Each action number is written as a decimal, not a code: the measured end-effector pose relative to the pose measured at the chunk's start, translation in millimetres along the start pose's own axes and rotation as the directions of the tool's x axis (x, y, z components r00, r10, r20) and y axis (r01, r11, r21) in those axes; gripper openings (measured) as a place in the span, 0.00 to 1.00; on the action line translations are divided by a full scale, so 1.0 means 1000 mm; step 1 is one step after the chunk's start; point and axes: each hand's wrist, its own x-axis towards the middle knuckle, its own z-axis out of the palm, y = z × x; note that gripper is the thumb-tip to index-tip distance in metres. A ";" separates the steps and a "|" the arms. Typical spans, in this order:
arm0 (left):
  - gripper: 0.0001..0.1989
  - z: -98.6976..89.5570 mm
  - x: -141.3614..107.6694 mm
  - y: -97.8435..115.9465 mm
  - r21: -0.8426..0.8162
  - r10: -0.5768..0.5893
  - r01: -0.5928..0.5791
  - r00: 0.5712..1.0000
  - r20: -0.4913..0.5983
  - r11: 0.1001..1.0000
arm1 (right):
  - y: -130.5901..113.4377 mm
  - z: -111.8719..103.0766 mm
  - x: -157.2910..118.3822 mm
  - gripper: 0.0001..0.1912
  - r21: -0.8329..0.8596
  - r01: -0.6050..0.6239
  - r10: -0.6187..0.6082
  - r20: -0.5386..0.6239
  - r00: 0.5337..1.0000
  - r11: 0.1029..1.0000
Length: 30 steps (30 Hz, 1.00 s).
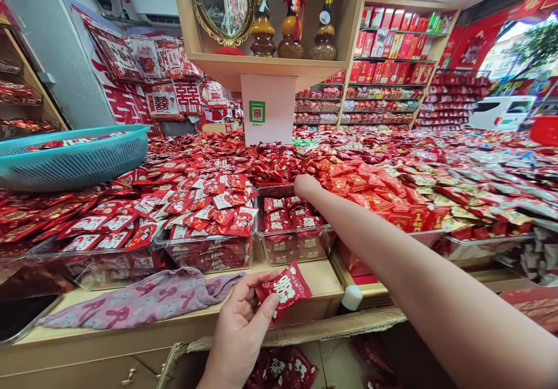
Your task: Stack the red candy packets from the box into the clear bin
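A red candy packet [288, 287] with white lettering is pinched between the thumb and fingers of my left hand [244, 319], above the edge of an open cardboard box [344, 326]. Matching red packets lie inside that box. My right arm stretches from the lower right to the back of a clear plastic bin [296, 243]. My right hand [307, 186] is bent down at the bin's back right corner, its fingers hidden behind the wrist. Red packets [275, 217] stand in rows in the bin.
Neighbouring clear bins [209, 249] hold heaps of red and white packets. A patterned cloth [148, 299] lies along the counter's front edge. A blue basket [74, 159] stands at the left. Low over the counter hangs a wooden shelf [270, 66] with bottles and a mirror.
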 end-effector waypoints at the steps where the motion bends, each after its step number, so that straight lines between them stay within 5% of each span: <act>1: 0.13 0.000 0.000 0.000 0.001 0.001 -0.001 1.000 0.003 1.000 | -0.001 -0.005 -0.003 0.15 -0.007 -0.010 0.009 -0.016 1.000 1.000; 7: 0.13 0.003 0.002 0.004 -0.024 -0.005 0.003 0.998 -0.057 1.000 | -0.012 -0.028 -0.027 0.14 -0.002 0.057 -0.057 -0.053 0.997 0.998; 9: 0.14 0.003 0.003 0.003 -0.040 0.001 -0.004 0.995 -0.096 0.999 | -0.018 -0.031 -0.048 0.11 0.057 0.180 -0.178 -0.036 0.983 0.982; 12: 0.14 0.002 0.003 0.002 -0.064 0.007 -0.016 0.992 -0.126 0.998 | -0.023 -0.031 -0.095 0.11 0.297 0.451 -0.466 -0.022 0.884 0.842; 15: 0.14 0.001 0.003 0.000 -0.095 0.020 -0.033 0.991 -0.132 0.995 | -0.020 -0.022 -0.143 0.11 0.492 0.505 -0.594 0.033 0.804 0.710; 19: 0.14 0.002 0.003 0.000 -0.102 0.014 -0.026 0.993 -0.119 0.994 | -0.011 0.003 -0.172 0.14 0.779 0.219 -0.525 0.161 0.836 0.588; 22: 0.16 0.004 0.005 0.002 -0.133 0.000 -0.017 0.992 -0.125 0.991 | -0.008 0.020 -0.172 0.17 0.926 -0.115 -0.433 0.275 0.859 0.361; 26: 0.18 0.004 0.005 0.003 -0.180 -0.021 0.000 0.993 -0.115 0.984 | -0.008 0.028 -0.172 0.19 0.955 -0.235 -0.356 0.286 0.890 0.181; 30: 0.18 0.003 0.003 0.002 -0.167 -0.030 0.011 0.993 -0.110 0.986 | -0.004 0.030 -0.182 0.23 0.927 -0.370 -0.342 0.367 0.865 0.061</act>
